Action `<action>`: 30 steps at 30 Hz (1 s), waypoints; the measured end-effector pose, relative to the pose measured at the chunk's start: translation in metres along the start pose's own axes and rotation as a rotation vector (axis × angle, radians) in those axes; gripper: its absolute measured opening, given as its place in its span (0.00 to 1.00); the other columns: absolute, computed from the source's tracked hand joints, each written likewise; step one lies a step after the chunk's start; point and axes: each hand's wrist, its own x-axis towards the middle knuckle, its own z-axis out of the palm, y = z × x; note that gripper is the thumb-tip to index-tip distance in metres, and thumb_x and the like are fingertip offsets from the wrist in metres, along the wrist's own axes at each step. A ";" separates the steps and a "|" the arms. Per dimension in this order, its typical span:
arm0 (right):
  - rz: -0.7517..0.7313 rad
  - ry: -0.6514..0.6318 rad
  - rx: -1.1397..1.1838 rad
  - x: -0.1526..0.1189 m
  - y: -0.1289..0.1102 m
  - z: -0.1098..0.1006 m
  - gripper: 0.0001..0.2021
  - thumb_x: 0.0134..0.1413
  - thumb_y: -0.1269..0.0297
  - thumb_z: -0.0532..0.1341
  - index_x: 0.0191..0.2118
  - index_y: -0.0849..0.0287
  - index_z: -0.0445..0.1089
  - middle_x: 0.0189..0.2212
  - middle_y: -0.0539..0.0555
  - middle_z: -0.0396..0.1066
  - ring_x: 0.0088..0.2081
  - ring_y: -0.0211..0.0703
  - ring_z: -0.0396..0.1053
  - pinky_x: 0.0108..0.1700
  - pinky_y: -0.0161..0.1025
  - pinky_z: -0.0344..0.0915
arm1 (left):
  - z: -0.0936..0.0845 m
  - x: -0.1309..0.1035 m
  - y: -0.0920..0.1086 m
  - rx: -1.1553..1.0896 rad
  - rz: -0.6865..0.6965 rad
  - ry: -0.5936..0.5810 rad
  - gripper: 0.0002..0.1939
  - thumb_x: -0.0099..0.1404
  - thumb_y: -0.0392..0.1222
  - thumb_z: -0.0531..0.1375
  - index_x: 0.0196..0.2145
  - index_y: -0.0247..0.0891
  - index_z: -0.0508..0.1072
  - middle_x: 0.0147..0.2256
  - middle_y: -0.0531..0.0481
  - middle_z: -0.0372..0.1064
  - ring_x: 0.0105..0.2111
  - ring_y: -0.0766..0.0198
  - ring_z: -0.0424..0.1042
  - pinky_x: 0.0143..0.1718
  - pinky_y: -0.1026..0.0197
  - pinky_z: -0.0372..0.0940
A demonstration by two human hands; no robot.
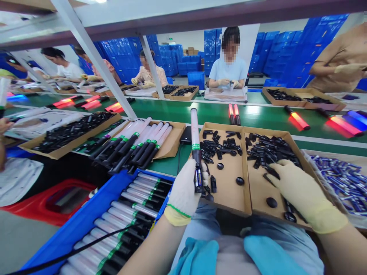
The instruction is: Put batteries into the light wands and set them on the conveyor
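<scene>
My left hand (185,189), in a white glove, is closed around the black handle of a light stick (195,130). The stick stands nearly upright, with a clear tube, a green band and an open battery slot where blue batteries (198,177) show. Over the right cardboard tray (259,194), my gloved right hand (298,187) has its fingertips closed on a small black plastic part (272,172). Loose black parts (271,149) lie heaped beyond those fingers. More black pieces and round caps (240,181) are spread in the left cardboard tray (229,198).
A blue bin (83,217) of light sticks stands at lower left. More sticks (140,143) lie piled behind it. Batteries (338,179) fill a tray at right. Lit sticks (298,119) rest on the green conveyor (172,109). Co-workers (229,70) sit across; a metal post (94,57) slants at left.
</scene>
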 end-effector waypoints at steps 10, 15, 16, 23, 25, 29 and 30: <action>-0.583 -0.360 0.241 0.043 -0.133 0.042 0.12 0.53 0.80 0.56 0.37 0.61 0.74 0.37 0.60 0.74 0.41 0.50 0.72 0.47 0.45 0.67 | 0.003 -0.005 -0.001 0.019 -0.048 -0.033 0.14 0.65 0.49 0.62 0.39 0.33 0.72 0.31 0.48 0.72 0.23 0.69 0.71 0.20 0.69 0.67; -0.352 -0.277 0.499 0.032 -0.096 0.028 0.19 0.62 0.72 0.50 0.57 0.60 0.64 0.47 0.60 0.72 0.45 0.45 0.72 0.48 0.43 0.70 | -0.014 -0.002 -0.003 -0.011 -0.060 -0.035 0.14 0.65 0.48 0.62 0.39 0.33 0.73 0.30 0.49 0.72 0.23 0.70 0.70 0.21 0.69 0.66; -0.283 -0.278 0.667 0.027 -0.090 0.022 0.21 0.64 0.69 0.49 0.61 0.58 0.59 0.48 0.59 0.71 0.44 0.43 0.73 0.46 0.42 0.71 | -0.014 -0.001 -0.003 -0.004 -0.074 -0.032 0.14 0.65 0.48 0.62 0.39 0.33 0.73 0.30 0.49 0.72 0.22 0.70 0.70 0.20 0.69 0.66; 0.214 -0.323 1.571 0.003 -0.086 -0.002 0.18 0.55 0.54 0.66 0.47 0.58 0.67 0.37 0.54 0.74 0.37 0.44 0.76 0.41 0.44 0.75 | -0.012 0.007 -0.005 -0.030 -0.119 -0.074 0.15 0.65 0.49 0.62 0.42 0.35 0.72 0.30 0.50 0.71 0.22 0.71 0.69 0.20 0.70 0.65; 0.248 -0.308 1.589 0.002 -0.086 -0.003 0.19 0.52 0.52 0.68 0.44 0.58 0.66 0.37 0.53 0.74 0.38 0.45 0.76 0.42 0.45 0.75 | -0.012 0.007 -0.005 -0.033 -0.129 -0.093 0.15 0.65 0.49 0.62 0.42 0.35 0.72 0.31 0.49 0.72 0.22 0.70 0.69 0.20 0.69 0.65; 0.220 -0.236 1.480 0.001 -0.087 -0.003 0.17 0.52 0.52 0.67 0.39 0.58 0.66 0.34 0.52 0.72 0.36 0.43 0.73 0.42 0.43 0.72 | -0.009 0.003 -0.013 -0.021 -0.132 -0.046 0.15 0.63 0.49 0.64 0.41 0.34 0.72 0.31 0.49 0.72 0.22 0.70 0.69 0.21 0.69 0.66; 0.196 -0.190 1.436 0.001 -0.090 -0.003 0.15 0.53 0.53 0.67 0.37 0.57 0.66 0.34 0.51 0.71 0.36 0.42 0.72 0.42 0.41 0.71 | -0.007 0.001 -0.017 -0.018 -0.139 -0.036 0.16 0.63 0.49 0.65 0.41 0.34 0.72 0.30 0.49 0.72 0.22 0.70 0.69 0.21 0.69 0.65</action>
